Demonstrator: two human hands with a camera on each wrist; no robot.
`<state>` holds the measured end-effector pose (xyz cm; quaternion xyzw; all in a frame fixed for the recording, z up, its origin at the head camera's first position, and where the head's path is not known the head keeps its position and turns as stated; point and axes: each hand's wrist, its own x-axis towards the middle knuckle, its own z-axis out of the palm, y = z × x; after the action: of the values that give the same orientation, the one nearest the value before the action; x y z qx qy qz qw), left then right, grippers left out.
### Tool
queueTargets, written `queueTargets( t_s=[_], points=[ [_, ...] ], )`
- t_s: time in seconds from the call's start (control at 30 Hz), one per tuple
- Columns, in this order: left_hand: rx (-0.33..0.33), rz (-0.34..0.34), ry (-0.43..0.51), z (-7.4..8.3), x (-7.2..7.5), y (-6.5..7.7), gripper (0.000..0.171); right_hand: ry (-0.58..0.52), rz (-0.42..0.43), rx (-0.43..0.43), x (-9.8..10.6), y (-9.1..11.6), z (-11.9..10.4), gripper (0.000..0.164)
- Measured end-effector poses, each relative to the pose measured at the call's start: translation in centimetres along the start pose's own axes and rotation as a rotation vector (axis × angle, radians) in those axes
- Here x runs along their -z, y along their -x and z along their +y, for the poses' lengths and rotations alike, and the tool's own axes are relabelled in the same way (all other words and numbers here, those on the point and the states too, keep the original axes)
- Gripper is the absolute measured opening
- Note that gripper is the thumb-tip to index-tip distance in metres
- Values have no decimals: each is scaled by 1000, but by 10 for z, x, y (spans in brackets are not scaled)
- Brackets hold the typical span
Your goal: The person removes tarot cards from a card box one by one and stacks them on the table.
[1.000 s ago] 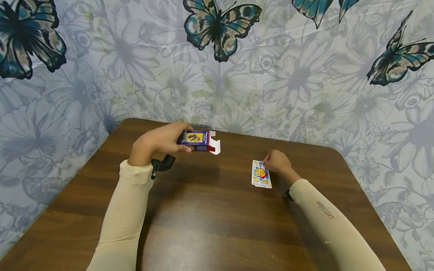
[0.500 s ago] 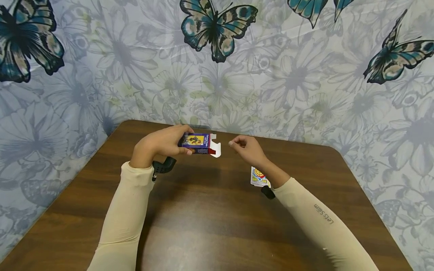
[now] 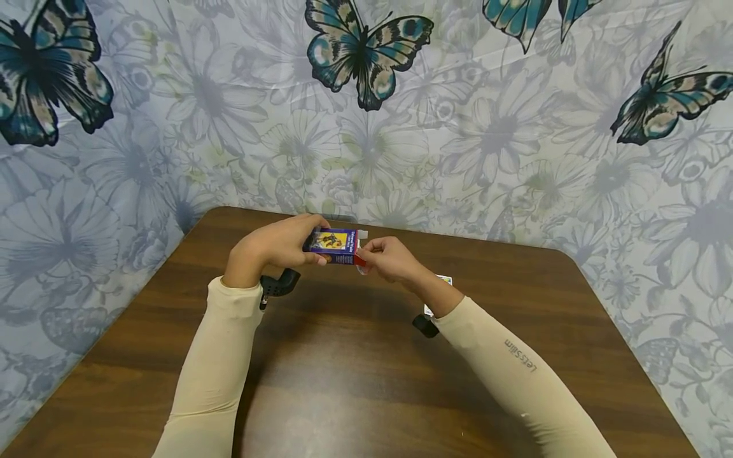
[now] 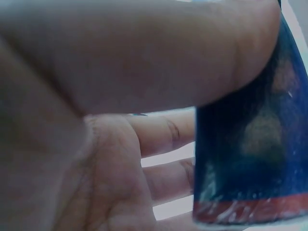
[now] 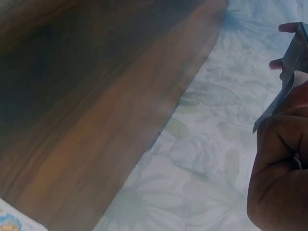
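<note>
My left hand (image 3: 275, 247) grips a purple tarot card box (image 3: 335, 245) by its left end. In the left wrist view the thumb (image 4: 192, 57) lies across the dark blue box (image 4: 250, 159), with several fingers behind it. My right hand (image 3: 392, 257) is at the box's open right end, fingers curled against the red and white flaps. In the right wrist view the curled right hand (image 5: 279, 178) is beside a box flap (image 5: 275, 106); its fingertips are hidden, so what they pinch cannot be told. A card stack (image 3: 445, 278) lies on the table, mostly covered by the right forearm.
The brown wooden table (image 3: 343, 381) reaches back to a pale floral backdrop (image 3: 504, 127) with printed butterflies. A card's corner (image 5: 17, 221) shows at the lower left of the right wrist view. The box is held above the table near its far edge.
My right hand has left the card stack and moved left to the box's open end. The left hand keeps holding the box in nearly the same place.
</note>
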<state>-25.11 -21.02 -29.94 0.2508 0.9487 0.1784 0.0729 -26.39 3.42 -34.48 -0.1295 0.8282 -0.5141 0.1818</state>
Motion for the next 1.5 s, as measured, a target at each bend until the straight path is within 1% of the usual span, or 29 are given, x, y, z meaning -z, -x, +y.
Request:
queueTargets(
  t_s=[0.1,0.23,0.33,0.53,0.63,0.8,0.93,1.03,1.17,1.23,1.3,1.4,1.5],
  points=[
    [0,2,-5,0,0,1,65,-45,-23,-16,-2,0,-1,22],
    [-1,5,-15,-1,1,2,66,-87,-37,-51,-3,0,-2,22],
    [-3,5,-18,-3,1,2,65,-90,-29,-65,-3,1,-1,24],
    [9,9,-11,-2,1,3,65,-103,-24,-58,3,2,3,24],
    [10,11,-12,-2,1,3,66,-119,-28,-51,11,5,9,24],
    [2,12,-22,-3,1,2,66,-128,-18,-41,28,11,19,28],
    [5,9,-32,-3,2,2,66,-143,-34,-38,33,13,23,31],
    [10,1,-29,-3,2,3,66,-146,-39,-45,35,14,24,30],
    [20,-6,-25,-3,2,3,66,-142,-7,-72,44,16,29,25],
    [19,-5,-23,-3,1,3,67,-145,2,-79,51,16,33,25],
    [14,-4,-20,-3,1,3,67,-150,3,-78,58,17,37,30],
    [5,0,-18,-4,1,3,66,-176,16,-68,69,19,41,33],
    [-2,4,-18,-4,1,3,66,-235,52,-68,81,21,45,29]
  ],
)
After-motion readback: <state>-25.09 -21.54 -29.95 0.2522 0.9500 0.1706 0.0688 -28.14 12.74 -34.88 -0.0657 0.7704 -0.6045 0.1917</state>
